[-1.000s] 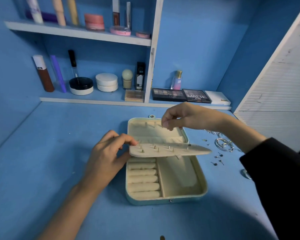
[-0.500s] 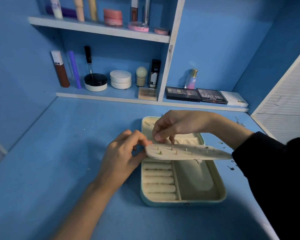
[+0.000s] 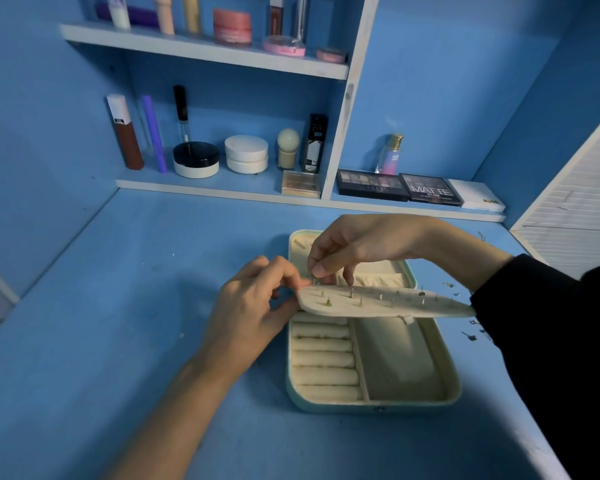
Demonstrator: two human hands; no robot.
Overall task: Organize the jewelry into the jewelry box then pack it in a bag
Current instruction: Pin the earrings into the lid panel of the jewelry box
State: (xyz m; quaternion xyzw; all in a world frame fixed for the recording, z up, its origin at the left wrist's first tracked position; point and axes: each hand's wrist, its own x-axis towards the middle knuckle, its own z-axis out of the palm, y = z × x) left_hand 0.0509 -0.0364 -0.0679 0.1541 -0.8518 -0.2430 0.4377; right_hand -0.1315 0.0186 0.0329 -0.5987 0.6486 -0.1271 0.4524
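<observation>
right hand (image 3: 357,247) lowered, pinching earring (image 3: 314,280) at panel (image 3: 395,306), "matte" palette (image 3: 430,191)

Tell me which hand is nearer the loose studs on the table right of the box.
Right. The right hand pinches a stud above the earring panel, left of the loose studs; the left hand grips the panel's far left end, farther still.

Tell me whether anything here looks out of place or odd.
Small earrings lie scattered on the blue table right of the jewelry box, loose beside the black sleeve. The panel raised over the box is held by the left hand, the right hand pinching a stud on it: deliberate.
</observation>
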